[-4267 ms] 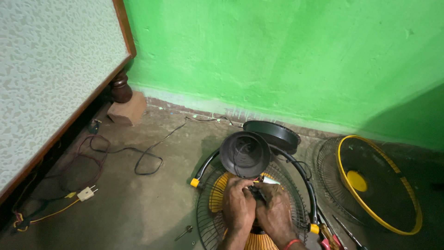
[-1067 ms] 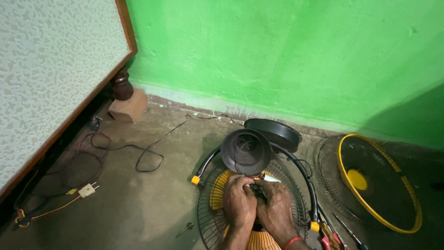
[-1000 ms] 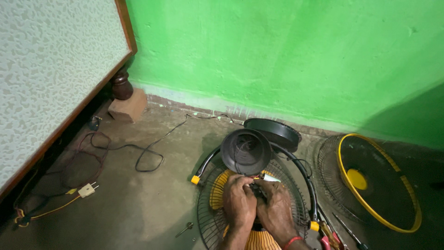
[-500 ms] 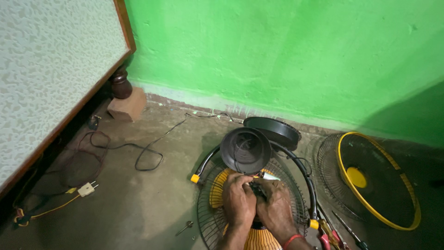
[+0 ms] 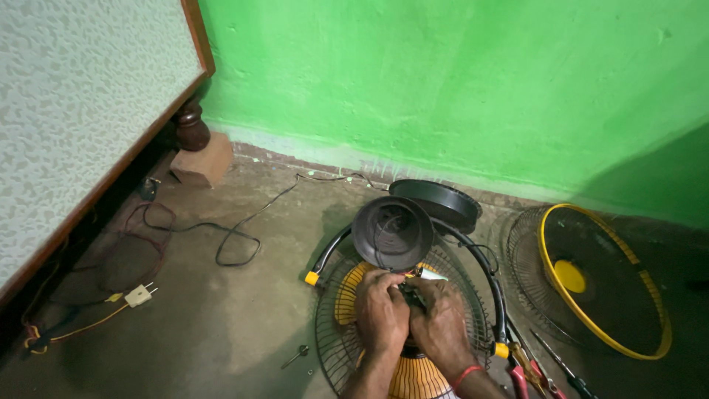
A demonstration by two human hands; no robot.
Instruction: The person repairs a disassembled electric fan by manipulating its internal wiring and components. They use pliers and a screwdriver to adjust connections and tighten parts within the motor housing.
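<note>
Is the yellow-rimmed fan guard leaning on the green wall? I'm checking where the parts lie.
No, the yellow-rimmed guard lies flat on the floor.

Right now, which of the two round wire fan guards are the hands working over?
The wire guard lying under both hands, left hand and right hand, with orange blades showing through. The other guard, yellow-rimmed, lies apart to the right by the green wall.
</note>
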